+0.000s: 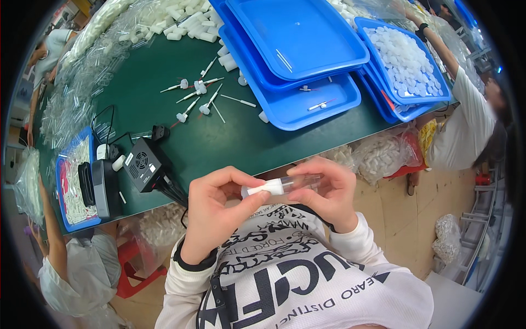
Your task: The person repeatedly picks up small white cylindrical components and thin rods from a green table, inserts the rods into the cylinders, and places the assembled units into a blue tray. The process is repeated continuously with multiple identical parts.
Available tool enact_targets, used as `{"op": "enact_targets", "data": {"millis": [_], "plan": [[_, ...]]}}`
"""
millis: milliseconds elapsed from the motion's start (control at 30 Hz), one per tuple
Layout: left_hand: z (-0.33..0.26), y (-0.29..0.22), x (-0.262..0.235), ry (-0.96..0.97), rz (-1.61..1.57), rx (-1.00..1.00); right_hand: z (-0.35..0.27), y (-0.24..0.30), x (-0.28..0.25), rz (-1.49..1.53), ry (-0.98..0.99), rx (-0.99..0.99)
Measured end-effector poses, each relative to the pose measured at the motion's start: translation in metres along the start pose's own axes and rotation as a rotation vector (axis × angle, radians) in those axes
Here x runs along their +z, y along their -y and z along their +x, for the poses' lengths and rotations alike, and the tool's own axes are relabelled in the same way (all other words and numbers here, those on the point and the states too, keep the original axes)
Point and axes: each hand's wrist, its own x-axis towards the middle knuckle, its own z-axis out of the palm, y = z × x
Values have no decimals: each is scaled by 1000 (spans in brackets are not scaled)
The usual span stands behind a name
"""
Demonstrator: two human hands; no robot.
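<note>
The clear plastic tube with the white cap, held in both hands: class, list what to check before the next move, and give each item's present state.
1. Left hand grips the white cap: ok.
2. Right hand holds the clear plastic tube: ok.
3. Cap and tube in line: ok.
4. Cap fully seated: cannot tell.
5. Tube contents: cannot tell.
6. Loose white-capped swab sticks within reach on the green table: ok.

clear glossy plastic tube [298,182], matt green table [219,140]
</note>
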Motion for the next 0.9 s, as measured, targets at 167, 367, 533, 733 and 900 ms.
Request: {"op": "enact_targets", "data": {"millis": [167, 367, 533, 733, 900], "plan": [[2, -2, 0, 56, -97, -61, 0, -3, -3, -220, 18, -99], [0, -5, 8, 4, -207, -18, 2, -1, -1, -146, -3, -6], [-9, -1, -1, -59, -110, 89, -4, 8, -6, -162, 60, 17], [-18, 6, 8, -97, 105, 302, -2, 17, -1, -280, 130, -149], [-20, 10, 4, -74, 192, 374, -4, 23, 2, -346, 165, -223]]}}
